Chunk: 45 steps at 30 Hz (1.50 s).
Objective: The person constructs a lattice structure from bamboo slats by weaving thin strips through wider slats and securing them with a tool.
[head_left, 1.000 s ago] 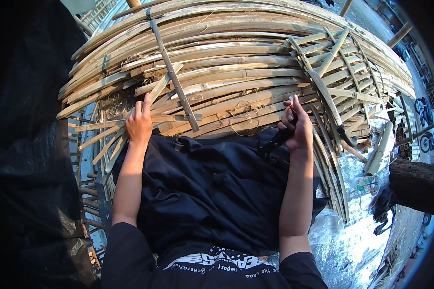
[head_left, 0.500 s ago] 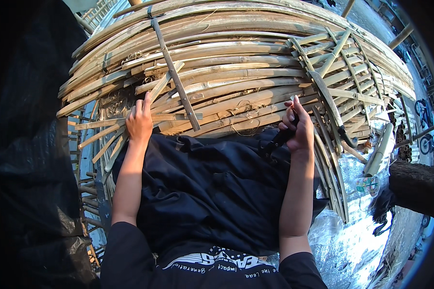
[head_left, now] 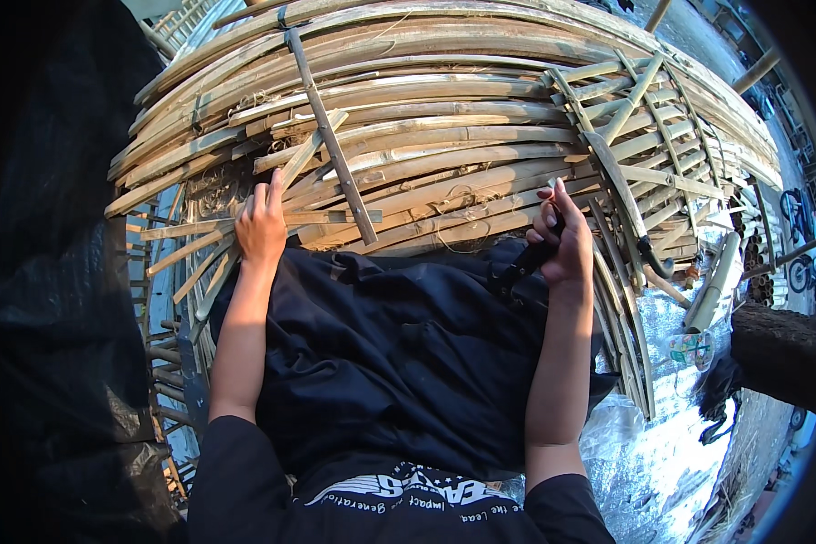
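Drifting slightly rightward, right hand [head_left: 568, 248] is gripping dark tool [head_left: 523, 266]; left hand [head_left: 262, 227] is touching bamboo strips [head_left: 305, 160], apparently steadying them, closure unclear.

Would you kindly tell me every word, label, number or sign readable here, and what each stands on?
Large white lettering with stars: on the black shirt; wording not copied here.
Smaller white script: below it, same shirt; also not copied.
Colourful patterned piece on the silver sheet: too small to tell whether it bears text.
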### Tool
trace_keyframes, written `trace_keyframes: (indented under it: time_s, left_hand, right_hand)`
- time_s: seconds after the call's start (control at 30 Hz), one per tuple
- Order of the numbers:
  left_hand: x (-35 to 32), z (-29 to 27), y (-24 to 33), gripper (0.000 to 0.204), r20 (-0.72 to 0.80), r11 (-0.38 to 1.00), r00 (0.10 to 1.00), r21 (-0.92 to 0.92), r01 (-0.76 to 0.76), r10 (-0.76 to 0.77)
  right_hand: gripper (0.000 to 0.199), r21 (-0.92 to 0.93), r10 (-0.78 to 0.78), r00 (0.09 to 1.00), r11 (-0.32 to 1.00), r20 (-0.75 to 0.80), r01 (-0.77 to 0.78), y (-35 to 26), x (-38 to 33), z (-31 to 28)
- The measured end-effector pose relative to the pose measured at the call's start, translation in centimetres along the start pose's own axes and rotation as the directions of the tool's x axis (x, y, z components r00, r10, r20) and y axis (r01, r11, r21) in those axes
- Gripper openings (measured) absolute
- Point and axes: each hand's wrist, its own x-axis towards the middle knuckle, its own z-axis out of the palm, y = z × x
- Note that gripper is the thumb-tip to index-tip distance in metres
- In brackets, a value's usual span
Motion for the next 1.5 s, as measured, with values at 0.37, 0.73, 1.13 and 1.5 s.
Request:
trace_keyframes:
  time_s: [0.37, 0.73, 1.13, 1.5]
  left_hand:
    - [0.1, 0.1, 0.0, 0.056, -0.018, 1.000, 1.000, -0.019, 0.002, -0.003]
    - [0.1, 0.0, -0.1, 0.054, -0.005, 1.000, 1.000, -0.024, 0.012, -0.012]
    - [3.6, -6.4, -2.1, 0.072, 0.002, 0.941, 1.000, -0.339, -0.017, 0.019]
    - [9.2, -19.3, -4.8, 0.013, 0.125, 0.347, 0.977, -0.921, 0.180, -0.173]
  right_hand:
    - [0.029, -0.024, -0.003, 1.000, 1.000, 0.003, 0.003, 0.0, 0.0, 0.0]
    - [0.030, -0.029, -0.011, 1.000, 1.000, 0.008, 0.011, 0.1, 0.0, 0.0]
    - [0.030, -0.009, -0.025, 0.999, 1.000, -0.020, 0.025, -0.2, 0.4, -0.3]
    - [0.029, 0.014, -0.049, 0.999, 0.999, 0.011, 0.049, -0.5, -0.3, -0.1]
